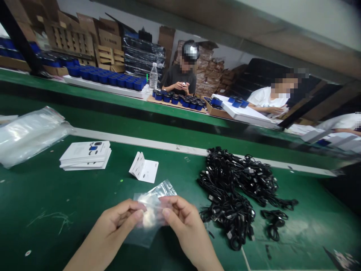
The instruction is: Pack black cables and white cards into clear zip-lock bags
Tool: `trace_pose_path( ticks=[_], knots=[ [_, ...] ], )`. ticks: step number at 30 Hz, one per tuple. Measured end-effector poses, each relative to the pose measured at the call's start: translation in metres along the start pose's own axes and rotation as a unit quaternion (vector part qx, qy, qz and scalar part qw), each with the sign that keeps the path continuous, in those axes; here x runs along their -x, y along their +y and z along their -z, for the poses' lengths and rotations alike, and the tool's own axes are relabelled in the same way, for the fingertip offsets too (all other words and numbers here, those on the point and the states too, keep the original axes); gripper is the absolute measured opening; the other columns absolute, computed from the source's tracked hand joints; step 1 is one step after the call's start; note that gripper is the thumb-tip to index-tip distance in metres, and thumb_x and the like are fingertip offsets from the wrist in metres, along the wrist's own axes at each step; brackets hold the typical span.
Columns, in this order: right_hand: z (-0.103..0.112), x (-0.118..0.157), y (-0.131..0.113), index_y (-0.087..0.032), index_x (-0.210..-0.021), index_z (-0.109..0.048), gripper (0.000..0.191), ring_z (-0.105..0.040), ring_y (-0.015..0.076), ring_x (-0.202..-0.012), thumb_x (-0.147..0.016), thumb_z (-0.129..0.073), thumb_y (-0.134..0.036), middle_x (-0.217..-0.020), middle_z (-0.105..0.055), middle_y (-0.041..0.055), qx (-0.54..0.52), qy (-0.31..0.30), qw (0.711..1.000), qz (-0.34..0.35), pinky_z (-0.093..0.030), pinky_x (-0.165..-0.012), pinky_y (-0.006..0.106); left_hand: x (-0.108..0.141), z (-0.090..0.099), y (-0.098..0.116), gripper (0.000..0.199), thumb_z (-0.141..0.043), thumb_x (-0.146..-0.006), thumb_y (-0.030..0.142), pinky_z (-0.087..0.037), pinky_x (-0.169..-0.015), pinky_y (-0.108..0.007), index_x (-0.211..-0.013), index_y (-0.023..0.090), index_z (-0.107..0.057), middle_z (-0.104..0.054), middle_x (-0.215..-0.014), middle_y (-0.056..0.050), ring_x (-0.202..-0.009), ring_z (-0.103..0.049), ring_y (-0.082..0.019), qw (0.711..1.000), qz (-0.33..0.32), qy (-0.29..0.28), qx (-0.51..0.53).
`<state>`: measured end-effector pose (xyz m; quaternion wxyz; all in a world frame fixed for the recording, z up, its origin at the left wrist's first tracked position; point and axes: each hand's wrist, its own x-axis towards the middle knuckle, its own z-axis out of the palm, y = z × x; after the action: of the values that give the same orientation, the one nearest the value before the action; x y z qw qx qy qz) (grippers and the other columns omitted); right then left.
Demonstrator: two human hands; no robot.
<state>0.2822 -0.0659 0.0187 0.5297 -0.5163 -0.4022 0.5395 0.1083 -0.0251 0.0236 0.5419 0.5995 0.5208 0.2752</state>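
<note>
Even, moderately bright indoor light falls on my green bench (93,192), with a pale sheen at its right side beyond the black cables (225,184). White glare washes over the clear bag (153,214) between my hands (121,222), blurring what lies under the film, and highlights streak the plastic bags (31,135) at left. The lamps themselves are out of view. Dark shade runs beneath the raised shelf (107,105) and fills the far right. The wide view tilts and stretches toward its edges; the background looks soft, and coarse pixel blocks cover faces across from me.
</note>
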Motion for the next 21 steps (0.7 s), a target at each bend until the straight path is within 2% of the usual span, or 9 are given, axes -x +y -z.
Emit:
trace_pose_path(
  ticks=[2, 4, 6, 8, 10, 13, 15, 18, 21],
  knots=[
    [0.003, 0.005, -0.01, -0.021, -0.094, -0.069, 0.015, -0.06, 0.0165, -0.077, -0.085, -0.059, -0.025, -0.086, -0.065, 0.0029, 0.159, -0.016, 0.986, 0.055, -0.046, -0.07, 0.027, 0.0, 0.006, 0.005, 0.025, -0.052, -0.082, 0.045, -0.047, -0.062, -0.021, -0.077, 0.025, -0.067, -0.065, -0.071, 0.003, -0.067, -0.063, -0.016, 0.995, -0.042, -0.039, -0.083],
    [0.004, 0.009, -0.019, -0.023, -0.094, -0.07, 0.017, -0.062, 0.0187, -0.08, -0.085, -0.058, -0.016, -0.087, -0.068, 0.0024, 0.286, -0.039, 0.954, 0.082, -0.045, -0.073, 0.028, -0.001, 0.012, 0.011, 0.028, -0.046, -0.086, 0.044, -0.045, -0.062, -0.019, -0.077, 0.027, -0.067, -0.065, -0.075, 0.003, -0.069, -0.062, -0.015, 0.981, -0.07, -0.093, -0.157],
    [0.004, 0.01, -0.025, -0.024, -0.093, -0.071, 0.02, -0.062, 0.0192, -0.079, -0.083, -0.059, -0.012, -0.084, -0.069, 0.001, 0.348, -0.073, 0.931, 0.077, -0.044, -0.073, 0.028, -0.004, 0.016, 0.016, 0.031, -0.04, -0.09, 0.043, -0.045, -0.064, -0.018, -0.078, 0.029, -0.066, -0.064, -0.078, 0.004, -0.072, -0.063, -0.014, 0.968, -0.078, -0.134, -0.197],
    [0.002, 0.009, -0.025, -0.023, -0.085, -0.071, 0.016, -0.062, 0.018, -0.075, -0.083, -0.06, -0.011, -0.079, -0.068, -0.0001, 0.362, -0.097, 0.924, 0.068, -0.043, -0.07, 0.026, -0.007, 0.018, 0.017, 0.033, -0.037, -0.091, 0.042, -0.045, -0.066, -0.017, -0.078, 0.029, -0.065, -0.064, -0.08, 0.004, -0.075, -0.063, -0.013, 0.96, -0.089, -0.141, -0.225],
    [-0.001, 0.008, -0.021, -0.02, -0.073, -0.067, 0.015, -0.058, 0.0149, -0.066, -0.083, -0.06, -0.012, -0.069, -0.063, -0.0021, 0.355, -0.092, 0.928, 0.066, -0.041, -0.063, 0.023, -0.009, 0.018, 0.014, 0.031, -0.039, -0.091, 0.04, -0.046, -0.07, -0.018, -0.083, 0.028, -0.066, -0.066, -0.085, 0.002, -0.08, -0.064, -0.015, 0.954, -0.13, -0.083, -0.259],
    [-0.006, 0.006, -0.009, -0.019, -0.065, -0.061, 0.018, -0.051, 0.0113, -0.058, -0.082, -0.062, -0.014, -0.062, -0.056, -0.0044, 0.341, -0.036, 0.936, 0.074, -0.036, -0.056, 0.02, -0.006, 0.016, 0.004, 0.028, -0.045, -0.086, 0.042, -0.049, -0.072, -0.021, -0.092, 0.025, -0.067, -0.068, -0.093, -0.002, -0.085, -0.065, -0.019, 0.933, -0.186, 0.077, -0.299],
    [-0.01, 0.007, -0.001, -0.019, -0.065, -0.061, 0.017, -0.05, 0.0104, -0.057, -0.082, -0.064, -0.016, -0.062, -0.056, -0.0046, 0.333, -0.013, 0.94, 0.08, -0.034, -0.055, 0.02, -0.001, 0.012, -0.002, 0.03, -0.048, -0.084, 0.046, -0.051, -0.069, -0.021, -0.093, 0.026, -0.069, -0.072, -0.091, -0.001, -0.081, -0.068, -0.019, 0.944, -0.152, 0.076, -0.285],
    [-0.017, 0.008, 0.005, -0.018, -0.063, -0.063, 0.017, -0.051, 0.0099, -0.057, -0.08, -0.067, -0.017, -0.061, -0.057, -0.0045, 0.323, -0.005, 0.943, 0.078, -0.035, -0.056, 0.019, 0.008, 0.005, -0.003, 0.036, -0.05, -0.082, 0.052, -0.055, -0.067, -0.02, -0.098, 0.027, -0.07, -0.076, -0.082, 0.001, -0.076, -0.072, -0.018, 0.98, -0.039, -0.043, -0.192],
    [-0.022, 0.008, 0.008, -0.018, -0.062, -0.065, 0.016, -0.053, 0.0093, -0.056, -0.075, -0.071, -0.015, -0.059, -0.059, -0.005, 0.306, -0.008, 0.95, 0.062, -0.036, -0.057, 0.018, 0.013, -0.001, 0.0, 0.04, -0.053, -0.079, 0.054, -0.056, -0.067, -0.022, -0.097, 0.023, -0.072, -0.076, -0.075, 0.0, -0.076, -0.072, -0.021, 0.995, 0.027, -0.048, -0.088]
  ],
)
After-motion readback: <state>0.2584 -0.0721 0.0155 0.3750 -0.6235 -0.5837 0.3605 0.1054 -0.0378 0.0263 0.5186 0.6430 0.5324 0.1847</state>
